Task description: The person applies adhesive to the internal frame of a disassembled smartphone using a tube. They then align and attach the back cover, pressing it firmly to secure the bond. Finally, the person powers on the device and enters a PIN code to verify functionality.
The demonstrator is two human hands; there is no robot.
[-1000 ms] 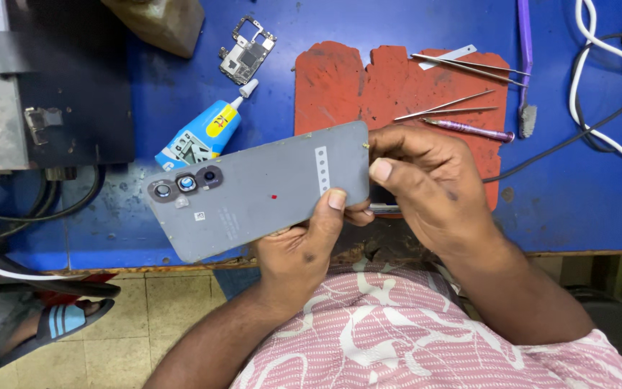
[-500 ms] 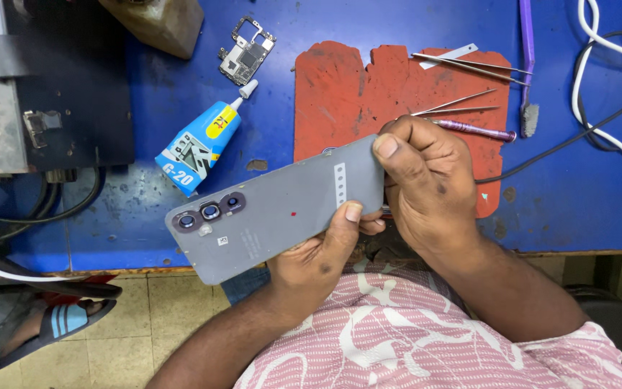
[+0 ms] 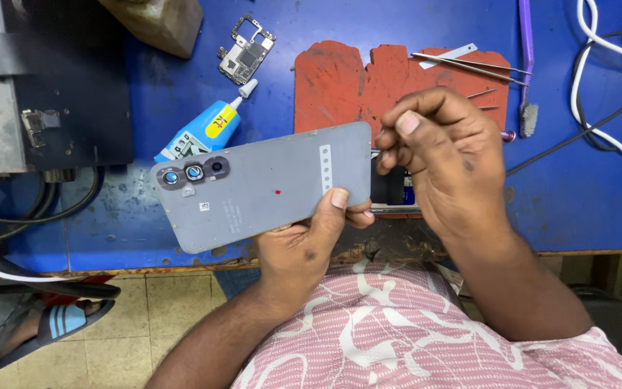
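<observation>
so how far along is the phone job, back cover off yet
Done: a circuit board lies out on the blue bench, glue tube beside it. In hand: the left hand holds the grey back cover, the right hand pinched at its end over the dark phone body. Left: whether the cover is fully free can't be told.

Single head view, steeply downward, close over blue workbench edge.

The phone is a flat grey slab held back-side up, tilted slightly, above the blue table's near edge. Three round camera lenses sit in a row at its left end. A small red dot marks its middle.
</observation>
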